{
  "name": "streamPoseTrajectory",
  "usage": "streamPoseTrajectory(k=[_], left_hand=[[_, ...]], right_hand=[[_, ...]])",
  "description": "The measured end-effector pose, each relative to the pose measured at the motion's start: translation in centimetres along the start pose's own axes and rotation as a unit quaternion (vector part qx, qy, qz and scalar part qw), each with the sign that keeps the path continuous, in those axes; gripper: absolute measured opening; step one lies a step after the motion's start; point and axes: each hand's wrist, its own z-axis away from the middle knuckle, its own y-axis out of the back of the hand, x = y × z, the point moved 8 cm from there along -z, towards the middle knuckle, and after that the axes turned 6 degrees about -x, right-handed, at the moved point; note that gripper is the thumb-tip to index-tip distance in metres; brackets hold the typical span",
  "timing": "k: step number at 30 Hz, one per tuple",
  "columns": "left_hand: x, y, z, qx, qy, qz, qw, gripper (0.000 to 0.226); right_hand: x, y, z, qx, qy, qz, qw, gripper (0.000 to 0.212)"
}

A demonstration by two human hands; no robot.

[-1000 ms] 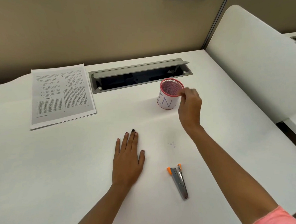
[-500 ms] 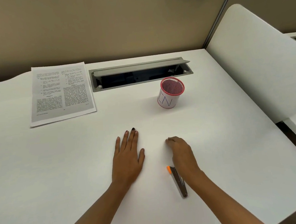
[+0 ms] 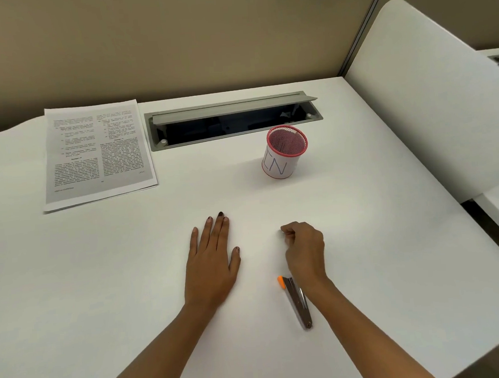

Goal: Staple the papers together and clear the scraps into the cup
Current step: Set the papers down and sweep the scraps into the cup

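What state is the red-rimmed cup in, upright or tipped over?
Upright. The cup stands on its base on the desk, round rim facing up with the mesh inside showing. Its contents cannot be told.

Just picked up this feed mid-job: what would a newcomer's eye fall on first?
The red mesh cup stands upright right of centre on the white desk, and the printed papers lie at the far left. Nearer, the left hand lies flat beside the right hand, whose fingers curl at the desk just beyond the orange-tipped stapler; whether they pinch anything is unclear.
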Motion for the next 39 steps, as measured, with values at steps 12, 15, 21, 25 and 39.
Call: streamPoseTrajectory(k=[12, 15, 21, 25, 39], left_hand=[[-0.1, 0.0, -0.1, -0.005, 0.001, -0.007, 1.000, 0.061], [0.0, 0.1, 0.0, -0.002, 0.000, -0.004, 1.000, 0.061], [0.1, 0.1, -0.1, -0.002, 0.000, -0.002, 1.000, 0.061], [0.1, 0.1, -0.1, -0.002, 0.000, -0.005, 1.000, 0.061], [0.1, 0.0, 0.0, -0.005, 0.001, -0.013, 1.000, 0.061]], right_hand=[[-0.4, -1.3, -0.3, -0.102, 0.153, 0.079, 0.980, 0.027], [-1.1, -1.9, 0.3, -0.151, 0.139, 0.140, 0.969, 0.008], [-3.4, -2.2, -0.8, -0.105, 0.184, 0.276, 0.937, 0.050], [-1.5, -2.5, -2.5, -0.145, 0.122, 0.235, 0.953, 0.026], [-0.9, -2.2, -3.8, -0.166, 0.020, 0.149, 0.975, 0.016]])
